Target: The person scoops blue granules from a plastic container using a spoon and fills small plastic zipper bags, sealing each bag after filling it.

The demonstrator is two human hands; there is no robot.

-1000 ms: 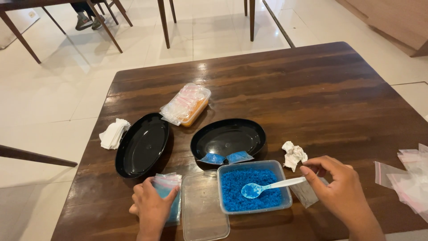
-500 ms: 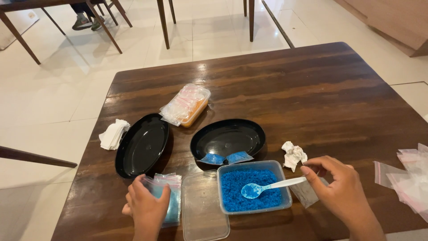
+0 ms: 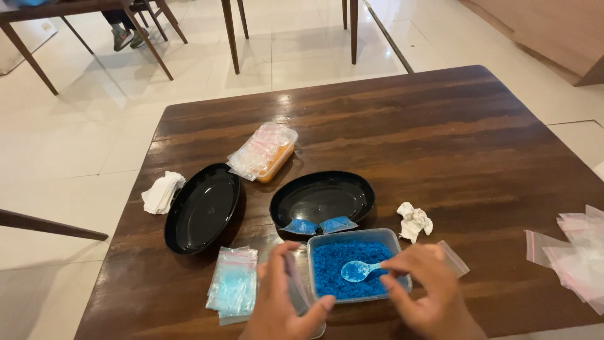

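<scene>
My right hand (image 3: pixel 428 296) pinches the handle of a blue plastic spoon (image 3: pixel 354 271), whose bowl hovers over a clear rectangular tub (image 3: pixel 391 238) full of blue grains. My left hand (image 3: pixel 280 305) is just left of the tub and holds a small clear zip bag (image 3: pixel 294 280) upright by its edge. A stack of small bags with pale blue filling (image 3: pixel 233 286) lies flat on the table to the left of that hand. Beyond the tub stands a black oval bowl (image 3: pixel 321 195) holding two little blue packets (image 3: pixel 318 225).
A black oval lid (image 3: pixel 201 208) lies at left with a folded white tissue (image 3: pixel 162 192) beside it. An orange-bottomed tub of bags (image 3: pixel 264 151) sits further back. A crumpled tissue (image 3: pixel 414 220) and loose empty zip bags (image 3: pixel 576 252) lie at right on the dark wooden table (image 3: pixel 440 145).
My left hand left the stack of pale blue bags on the table and moved right to the tub, now holding up a clear bag. My right hand with the spoon shifted slightly left.
</scene>
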